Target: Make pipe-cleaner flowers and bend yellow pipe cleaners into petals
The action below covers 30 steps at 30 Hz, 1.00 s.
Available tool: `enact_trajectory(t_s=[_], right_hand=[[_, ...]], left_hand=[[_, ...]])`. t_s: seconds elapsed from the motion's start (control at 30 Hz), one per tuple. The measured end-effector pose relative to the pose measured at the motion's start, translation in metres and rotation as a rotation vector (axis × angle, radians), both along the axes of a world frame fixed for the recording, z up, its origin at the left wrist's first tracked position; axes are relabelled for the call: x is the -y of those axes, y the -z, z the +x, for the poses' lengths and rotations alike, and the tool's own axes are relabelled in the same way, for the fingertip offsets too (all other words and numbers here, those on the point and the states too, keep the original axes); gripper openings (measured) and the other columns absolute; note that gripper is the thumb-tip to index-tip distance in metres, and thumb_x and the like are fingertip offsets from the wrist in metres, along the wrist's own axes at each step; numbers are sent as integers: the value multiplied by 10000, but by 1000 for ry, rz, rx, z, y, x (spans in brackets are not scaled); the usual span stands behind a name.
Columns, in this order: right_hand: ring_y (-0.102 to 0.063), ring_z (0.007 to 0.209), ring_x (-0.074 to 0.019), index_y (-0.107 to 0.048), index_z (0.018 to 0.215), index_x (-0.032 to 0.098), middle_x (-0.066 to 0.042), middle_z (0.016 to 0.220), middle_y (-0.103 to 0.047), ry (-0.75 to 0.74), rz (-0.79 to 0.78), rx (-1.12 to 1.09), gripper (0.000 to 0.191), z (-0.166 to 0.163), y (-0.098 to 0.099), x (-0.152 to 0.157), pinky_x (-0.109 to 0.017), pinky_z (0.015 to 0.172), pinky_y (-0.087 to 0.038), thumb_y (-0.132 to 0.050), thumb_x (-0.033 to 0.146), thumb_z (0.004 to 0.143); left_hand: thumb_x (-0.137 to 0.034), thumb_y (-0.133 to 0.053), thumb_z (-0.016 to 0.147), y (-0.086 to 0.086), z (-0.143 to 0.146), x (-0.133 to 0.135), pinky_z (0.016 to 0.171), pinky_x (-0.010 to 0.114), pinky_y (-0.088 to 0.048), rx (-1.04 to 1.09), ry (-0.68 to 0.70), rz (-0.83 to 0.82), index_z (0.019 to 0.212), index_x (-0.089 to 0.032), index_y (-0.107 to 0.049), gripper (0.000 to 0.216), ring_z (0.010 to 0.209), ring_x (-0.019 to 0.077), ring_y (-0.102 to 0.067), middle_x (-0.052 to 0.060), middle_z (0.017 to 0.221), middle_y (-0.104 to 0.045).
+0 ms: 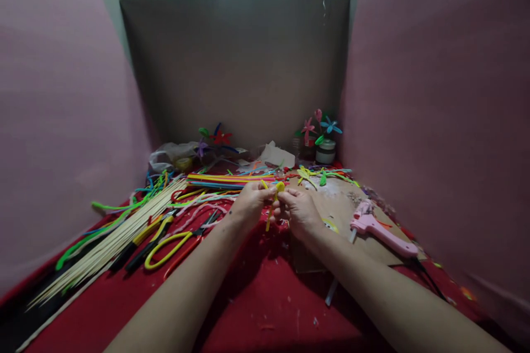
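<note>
My left hand (250,203) and my right hand (298,210) meet at the middle of the red table (256,298). Both pinch one yellow pipe cleaner (276,193), bent into a small loop at its top with a tail hanging down between the hands. The fingers of both hands are closed around it. A row of coloured pipe cleaners (227,179) lies just beyond the hands.
A bundle of wooden skewers (111,242), yellow-handled scissors (169,247) and pliers (141,240) lie at the left. A pink glue gun (383,231) rests on a cardboard sheet (343,207) at the right. Finished pipe-cleaner flowers (318,127) stand in a jar at the back. Pink panels and cardboard wall in the table.
</note>
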State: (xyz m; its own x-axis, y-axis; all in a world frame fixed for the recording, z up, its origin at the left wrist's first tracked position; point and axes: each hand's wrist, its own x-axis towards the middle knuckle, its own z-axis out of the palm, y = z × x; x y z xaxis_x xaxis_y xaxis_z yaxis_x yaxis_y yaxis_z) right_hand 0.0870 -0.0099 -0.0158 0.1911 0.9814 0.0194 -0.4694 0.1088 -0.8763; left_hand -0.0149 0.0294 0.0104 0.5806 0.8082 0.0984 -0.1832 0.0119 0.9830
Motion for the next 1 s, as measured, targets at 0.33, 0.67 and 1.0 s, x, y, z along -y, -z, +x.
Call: enact_trajectory(t_s=[0.33, 0.67, 1.0], right_hand=[[-533, 366, -87, -527, 614, 143, 17, 500, -603, -47, 47, -47, 166, 0, -1, 2, -218, 391, -491, -663, 229, 572], [-504, 356, -85, -516, 676, 157, 27, 480, -586, -105, 55, -65, 189, 4, 3, -1, -204, 358, -453, -671, 248, 616], [-486, 337, -81, -504, 688, 166, 37, 463, -577, -156, 82, 13, 147, 6, 1, 1, -186, 335, -413, -602, 229, 598]], left_hand=[[-264, -644, 661, -9, 3, 11, 321, 181, -313, -89, -164, 43, 489, -128, -468, 281, 314, 68, -412, -26, 384, -450], [-287, -678, 621, -2, -4, -2, 370, 220, -375, -31, 44, -3, 487, -125, -509, 270, 367, 103, -480, 10, 425, -517], [-176, -682, 547, -12, -6, 2, 418, 257, -419, -16, 26, -76, 456, -118, -504, 208, 394, 129, -507, 31, 418, -525]])
